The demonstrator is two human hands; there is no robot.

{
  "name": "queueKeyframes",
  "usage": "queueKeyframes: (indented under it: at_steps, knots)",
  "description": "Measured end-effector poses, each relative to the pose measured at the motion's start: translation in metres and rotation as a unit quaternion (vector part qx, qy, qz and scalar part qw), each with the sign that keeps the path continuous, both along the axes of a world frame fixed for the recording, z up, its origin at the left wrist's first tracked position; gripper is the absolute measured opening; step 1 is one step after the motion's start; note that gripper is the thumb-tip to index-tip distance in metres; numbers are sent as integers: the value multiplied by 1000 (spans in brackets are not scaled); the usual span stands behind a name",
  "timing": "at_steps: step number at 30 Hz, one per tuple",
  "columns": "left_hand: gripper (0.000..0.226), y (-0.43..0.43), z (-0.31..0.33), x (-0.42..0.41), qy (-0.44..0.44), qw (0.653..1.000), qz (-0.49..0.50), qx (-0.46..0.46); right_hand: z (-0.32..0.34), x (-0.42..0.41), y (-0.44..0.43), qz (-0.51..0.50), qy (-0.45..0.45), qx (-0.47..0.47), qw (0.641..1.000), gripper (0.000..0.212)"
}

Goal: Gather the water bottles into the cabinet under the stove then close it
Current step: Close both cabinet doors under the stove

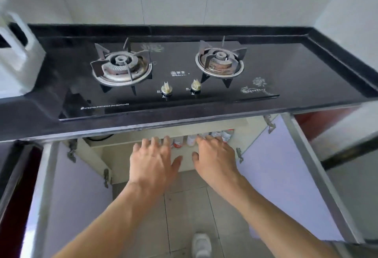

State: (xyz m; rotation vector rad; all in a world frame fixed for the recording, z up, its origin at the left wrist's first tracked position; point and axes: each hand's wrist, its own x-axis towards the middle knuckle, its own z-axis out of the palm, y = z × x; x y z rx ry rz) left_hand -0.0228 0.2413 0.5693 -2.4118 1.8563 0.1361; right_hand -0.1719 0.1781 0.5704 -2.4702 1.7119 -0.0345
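Okay, head view only: we see both hands reaching forward and down toward the open cabinet (131,155) under the stove (169,77). Left hand (152,161) is palm down, fingers spread wide, thumb out to the right, holding nothing. Right hand (216,155) same, flat and splayed, thumb out to the left, nothing in its grasp; the two thumbs are near each other but apart. We spot the water bottles (191,140) standing in a row inside the cabinet, just below the counter edge, white bodies with red labels, partly hidden behind the fingertips of both hands; whether the fingers touch them we cannot tell, the area is blurred. Both cabinet doors stand wide open: left door (67,196) swung out to the left, right door (286,175) swung out to the right, metal hinges showing on both sides. Above, we have the black glass stove with two burners and two knobs (166,89), set in a dark countertop (337,77). A white container (18,53) sits at the far left of the counter, blurred. Tiled floor below, and a white shoe (201,244) between the forearms.
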Motion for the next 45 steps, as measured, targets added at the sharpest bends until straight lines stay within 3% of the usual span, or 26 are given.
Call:
queueKeyframes:
  at_steps: [10, 21, 31, 35, 45]
  knots:
    - [65, 89, 163, -56, 39, 998, 28, -43, 165, -62, 86, 29, -46, 21, 998, 24]
    - [80, 230, 261, -85, 11, 990, 47, -131, 245, -110, 204, 109, -75, 7, 991, 16]
    - [80, 314, 267, 5, -49, 989, 26, -138, 274, -33, 262, 157, -97, -6, 983, 57]
    - [84, 325, 253, 68, -44, 991, 11, -128, 263, 23, 279, 155, -101, -16, 983, 64]
    - [86, 330, 143, 209, -24, 995, -95, -15, 132, 133, 338, 90, -104, -1, 990, 63]
